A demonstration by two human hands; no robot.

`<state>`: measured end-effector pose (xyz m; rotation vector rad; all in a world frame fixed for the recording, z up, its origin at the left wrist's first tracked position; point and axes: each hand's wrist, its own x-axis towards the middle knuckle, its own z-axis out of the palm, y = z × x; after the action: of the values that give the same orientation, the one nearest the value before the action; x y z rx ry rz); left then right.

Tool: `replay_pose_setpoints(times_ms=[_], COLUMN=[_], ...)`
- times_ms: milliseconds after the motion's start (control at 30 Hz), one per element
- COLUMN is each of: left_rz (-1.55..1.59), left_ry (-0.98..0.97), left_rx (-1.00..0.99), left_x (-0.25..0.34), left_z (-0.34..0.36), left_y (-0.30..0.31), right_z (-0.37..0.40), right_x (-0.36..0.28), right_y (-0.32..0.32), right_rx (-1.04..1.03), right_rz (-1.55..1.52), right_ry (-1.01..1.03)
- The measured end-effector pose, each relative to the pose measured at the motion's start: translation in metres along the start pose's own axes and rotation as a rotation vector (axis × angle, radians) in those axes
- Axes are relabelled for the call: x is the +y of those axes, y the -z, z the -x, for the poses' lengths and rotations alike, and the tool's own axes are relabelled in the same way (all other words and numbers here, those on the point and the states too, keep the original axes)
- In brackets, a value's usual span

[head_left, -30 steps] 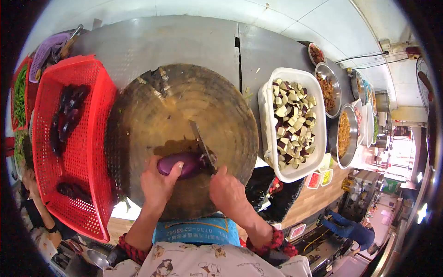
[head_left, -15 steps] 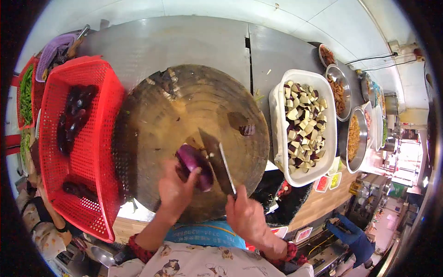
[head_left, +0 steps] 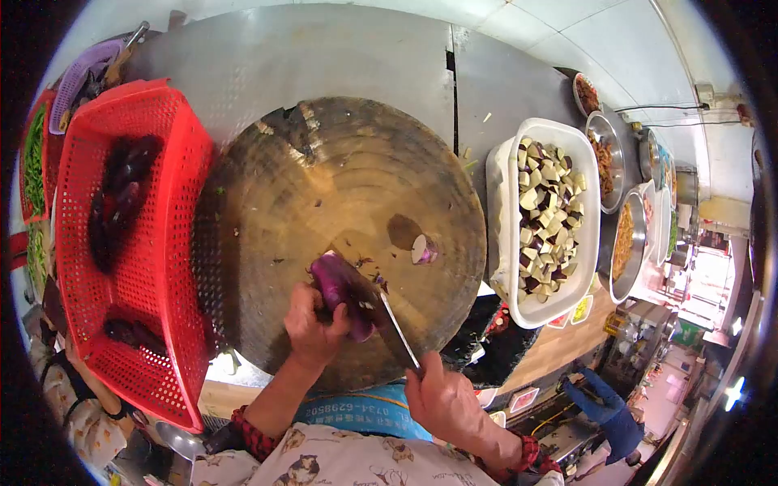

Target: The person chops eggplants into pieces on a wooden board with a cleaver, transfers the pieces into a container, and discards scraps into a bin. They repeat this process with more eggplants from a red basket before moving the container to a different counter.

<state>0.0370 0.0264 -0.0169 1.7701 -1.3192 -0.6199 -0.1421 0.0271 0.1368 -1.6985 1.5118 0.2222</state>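
My left hand (head_left: 312, 330) grips a purple eggplant (head_left: 339, 291) lying on the round wooden chopping block (head_left: 324, 178). My right hand (head_left: 438, 398) holds a cleaver (head_left: 387, 314) whose blade lies lengthwise into the eggplant. A cut-off eggplant end (head_left: 423, 249) rests on the block to the right, apart from both hands.
A red basket (head_left: 166, 243) with whole dark eggplants stands to the left. A white tub (head_left: 506, 275) of diced eggplant is on the right, with metal bowls (head_left: 624, 243) of food beyond it. Another person in blue (head_left: 604, 409) is at lower right; another is at the lower left edge.
The eggplant was turned from crosswise to lengthwise. Its end was cut off and now lies to the right. The cleaver now slices along the eggplant's length.
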Motion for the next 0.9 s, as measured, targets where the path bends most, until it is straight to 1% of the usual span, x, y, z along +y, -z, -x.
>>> replay_pose_setpoints(times_ms=[67,100,167,200,267,367,400,467,500,567,633,700,867,900], left_rz=[0.004,0.008,0.017,0.031,0.035,-0.002,-0.012,-0.023,-0.016,0.0,0.059,0.047,0.045,0.028], left_ry=[0.016,-0.018,-0.062,-0.052,-0.043,-0.13,-0.11,-0.074,-0.103,-0.142,-0.077,-0.065,-0.038,0.007], left_rx=[-0.002,0.003,0.008,0.004,-0.004,0.05,0.054,0.052,0.066,0.088,0.066,0.058,0.024,0.024], left_x=[0.002,0.004,0.005,0.001,-0.003,-0.004,-0.004,-0.005,-0.006,-0.007,-0.008,-0.008,-0.008,-0.004], left_z=[-0.004,-0.005,-0.007,-0.004,0.001,-0.004,-0.002,0.005,0.004,0.002,0.005,0.006,0.007,0.006], left_y=[0.002,0.002,0.001,0.001,0.001,-0.005,-0.005,-0.003,-0.004,-0.008,-0.007,-0.007,-0.007,-0.007], right_z=[-0.017,-0.029,-0.057,-0.065,-0.073,-0.068,-0.06,-0.034,-0.023,-0.003,0.011,0.02,0.031,0.032], right_x=[-0.007,-0.008,-0.009,-0.011,-0.015,-0.014,-0.016,-0.02,-0.02,-0.018,-0.014,-0.016,-0.019,-0.019], right_y=[0.001,-0.008,-0.034,-0.036,-0.04,-0.028,-0.023,-0.012,-0.009,-0.006,-0.016,-0.021,-0.025,-0.026], right_rx=[0.023,0.02,0.063,0.065,0.146,0.143,0.143,0.227,0.229,0.158,0.146,0.063,0.022,0.018], right_rz=[-0.047,-0.046,-0.007,-0.008,0.085,0.05,0.05,0.053,0.053,0.01,0.011,0.014,0.037,0.051], right_ry=[0.004,0.004,0.005,0.007,-0.002,-0.001,-0.001,0.01,0.003,0.066,0.066,-0.007,-0.036,-0.031])
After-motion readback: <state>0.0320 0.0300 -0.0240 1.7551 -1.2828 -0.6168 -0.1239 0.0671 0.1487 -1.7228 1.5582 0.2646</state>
